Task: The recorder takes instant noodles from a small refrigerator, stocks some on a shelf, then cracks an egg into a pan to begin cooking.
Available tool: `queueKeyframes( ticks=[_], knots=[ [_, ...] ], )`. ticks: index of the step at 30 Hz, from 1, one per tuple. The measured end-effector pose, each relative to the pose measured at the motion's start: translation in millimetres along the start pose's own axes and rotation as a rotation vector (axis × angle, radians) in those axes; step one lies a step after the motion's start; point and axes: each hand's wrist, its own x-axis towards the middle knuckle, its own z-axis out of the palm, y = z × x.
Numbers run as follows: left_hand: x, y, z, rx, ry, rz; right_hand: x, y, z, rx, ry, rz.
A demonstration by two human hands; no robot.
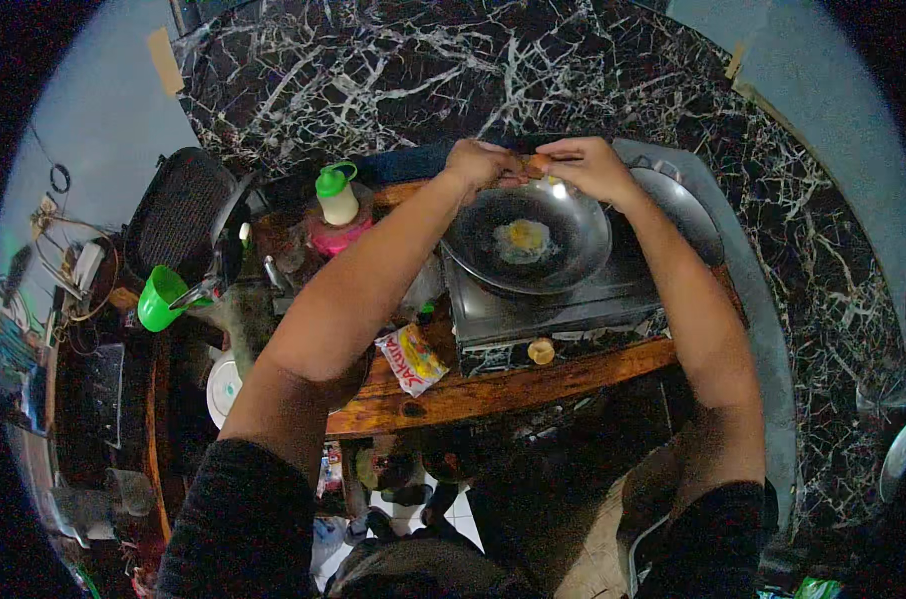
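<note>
My left hand point(484, 165) and my right hand point(589, 168) meet above the far rim of a dark wok point(490, 254). Between their fingertips is a brown eggshell point(533, 162), partly hidden by the fingers. A bit of yellow shows just under it, too small to make out clearly. In the bottom of the wok lies a raw-looking egg point(526, 236), its yolk yellow and its white spread around it. The wok sits on a gas stove point(490, 318) with a round, pale knob point(541, 350) at its front.
A noodle packet point(412, 359) lies on the wooden counter point(513, 389) left of the stove. Beyond my left forearm stands a green-capped squeeze bottle point(337, 196). A green cup point(161, 298) and a black grill pan point(182, 213) are farther left. Another pan point(681, 206) rests right of the wok.
</note>
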Motion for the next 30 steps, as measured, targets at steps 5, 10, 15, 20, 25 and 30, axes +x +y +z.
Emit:
queueKeyframes(
  ticks=[5, 10, 15, 20, 25, 30],
  knots=[
    [-15.6, 4.8, -1.4, 0.052, -0.033, 0.022, -1.0, -6.5, 2.9, 0.027, -0.022, 0.054],
    [-34.8, 12.8, -11.3, -0.076, 0.066, 0.002, 1.6, -24.3, 8.2, 0.029, -0.054, 0.0],
    [-57.8, 23.6, -44.4, -0.214, 0.039, 0.022, 0.1, -92.0, 19.1, -0.076, -0.063, 0.036],
    [-138.3, 63.4, -85.6, -0.121, 0.061, 0.02, -0.4, -158.9, 51.4, 0.02, -0.141, -0.037],
    [-252.2, 71.5, -158.8, -0.203, 0.184, 0.049, -11.9, -244.5, 134.0, 0.156, -0.292, -0.119],
    [-397.6, 40.9, -229.8, -0.202, 0.312, 0.025, -52.1, -314.7, 256.7, 0.353, -0.416, -0.195]
  ],
)
